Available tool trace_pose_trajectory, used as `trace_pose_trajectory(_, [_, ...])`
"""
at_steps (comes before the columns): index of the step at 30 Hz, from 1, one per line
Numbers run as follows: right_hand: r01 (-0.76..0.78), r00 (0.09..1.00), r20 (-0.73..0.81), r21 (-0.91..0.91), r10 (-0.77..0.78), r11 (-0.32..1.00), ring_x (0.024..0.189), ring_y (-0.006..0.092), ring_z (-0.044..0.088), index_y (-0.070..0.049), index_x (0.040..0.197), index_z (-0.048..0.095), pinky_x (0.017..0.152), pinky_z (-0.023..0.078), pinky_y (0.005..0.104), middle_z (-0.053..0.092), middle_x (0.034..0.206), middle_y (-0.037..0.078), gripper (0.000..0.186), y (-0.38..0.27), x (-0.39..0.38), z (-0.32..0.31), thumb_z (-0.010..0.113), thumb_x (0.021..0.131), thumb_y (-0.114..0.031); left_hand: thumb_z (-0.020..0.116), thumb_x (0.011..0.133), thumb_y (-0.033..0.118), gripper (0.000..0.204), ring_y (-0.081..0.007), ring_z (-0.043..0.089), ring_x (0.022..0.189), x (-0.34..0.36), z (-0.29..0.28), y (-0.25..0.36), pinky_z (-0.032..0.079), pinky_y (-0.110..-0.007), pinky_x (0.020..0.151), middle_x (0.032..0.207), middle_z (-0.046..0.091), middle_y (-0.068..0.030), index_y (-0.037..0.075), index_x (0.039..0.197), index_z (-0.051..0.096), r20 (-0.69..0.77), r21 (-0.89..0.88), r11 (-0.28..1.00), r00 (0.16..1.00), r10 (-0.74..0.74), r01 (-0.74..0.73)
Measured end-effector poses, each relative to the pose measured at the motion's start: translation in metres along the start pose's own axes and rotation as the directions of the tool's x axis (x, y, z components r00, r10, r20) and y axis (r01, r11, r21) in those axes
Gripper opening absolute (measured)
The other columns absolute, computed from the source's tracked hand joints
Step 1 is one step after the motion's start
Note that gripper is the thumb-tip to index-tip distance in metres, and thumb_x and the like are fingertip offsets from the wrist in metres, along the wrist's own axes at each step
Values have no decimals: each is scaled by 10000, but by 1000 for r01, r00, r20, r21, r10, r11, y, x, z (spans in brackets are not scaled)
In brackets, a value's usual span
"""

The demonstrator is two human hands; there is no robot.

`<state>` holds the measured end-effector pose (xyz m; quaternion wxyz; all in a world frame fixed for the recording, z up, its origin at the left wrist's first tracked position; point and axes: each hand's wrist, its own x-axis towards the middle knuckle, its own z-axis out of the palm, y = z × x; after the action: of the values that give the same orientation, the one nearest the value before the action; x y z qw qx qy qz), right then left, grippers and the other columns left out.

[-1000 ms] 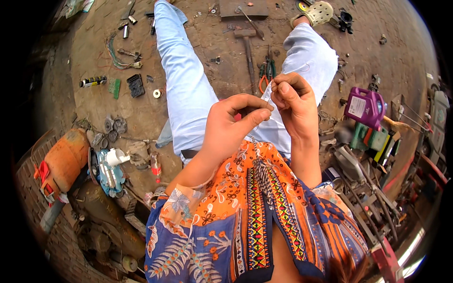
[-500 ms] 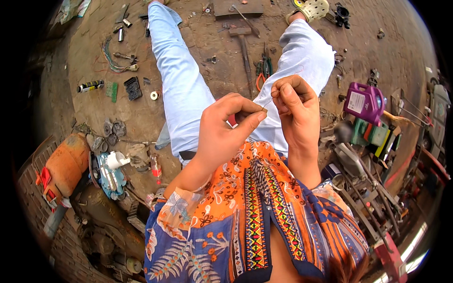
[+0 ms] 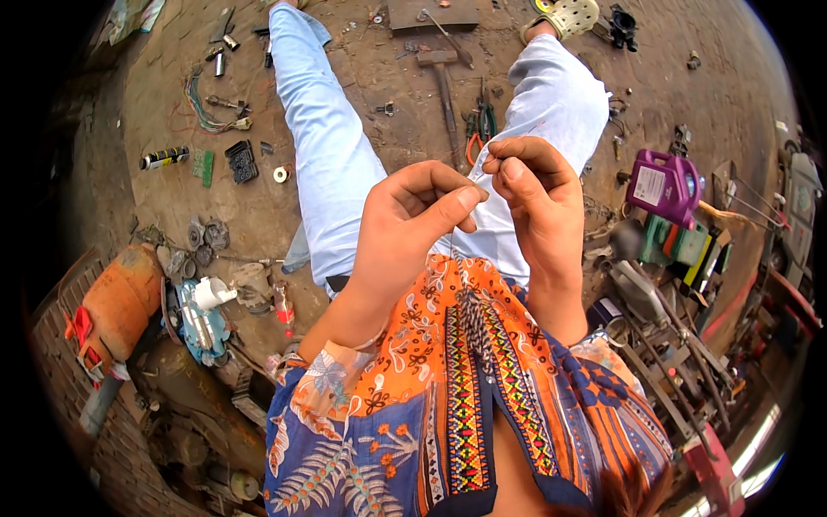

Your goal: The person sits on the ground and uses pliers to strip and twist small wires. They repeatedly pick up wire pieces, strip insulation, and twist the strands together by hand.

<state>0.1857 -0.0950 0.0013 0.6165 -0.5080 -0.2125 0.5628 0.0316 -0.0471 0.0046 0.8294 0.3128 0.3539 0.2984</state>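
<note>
Strand (image 3: 482,178) is barely showing above the trousers (image 3: 332,155), left hand (image 3: 413,211) and right hand (image 3: 541,202) pinching it.
Head view: each thumb and forefinger are gripping it, hands sitting close together. Hammer (image 3: 446,95) and pliers (image 3: 472,148) are lying between the trousers' legs; a jug (image 3: 662,191) is resting toward the floor's (image 3: 689,108) right edge.

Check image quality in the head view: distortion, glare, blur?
Head view: fisheye bends the bricks at lower left, corners go black; head view: bright streaks at lower right; head view: left hand and right hand fairly sharp, a dark patch below the purple jug blurred.
</note>
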Motion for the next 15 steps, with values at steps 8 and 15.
trace_pose_trajectory(8, [5, 999, 49, 29, -7, 1000, 857, 148, 606, 8, 941, 617, 798, 474, 281, 640, 928, 86, 159, 1, 0, 2, 657, 835, -103, 625, 857, 115, 139, -69, 540, 679, 2, -7, 1, 444, -205, 649, 813, 643, -31, -16, 906, 626, 155, -229, 961, 981, -120, 153])
trace_pose_trajectory(15, [-92, 975, 218, 287, 28, 953, 845, 129, 574, -6, 929, 602, 770, 457, 266, 619, 928, 72, 141, 4, 4, -1, 653, 830, -93, 554, 904, 177, 171, -59, 371, 567, 5, -7, -6, 300, -210, 536, 630, 475, 19, 13, 868, 589, 294, -319, 911, 941, -168, 263])
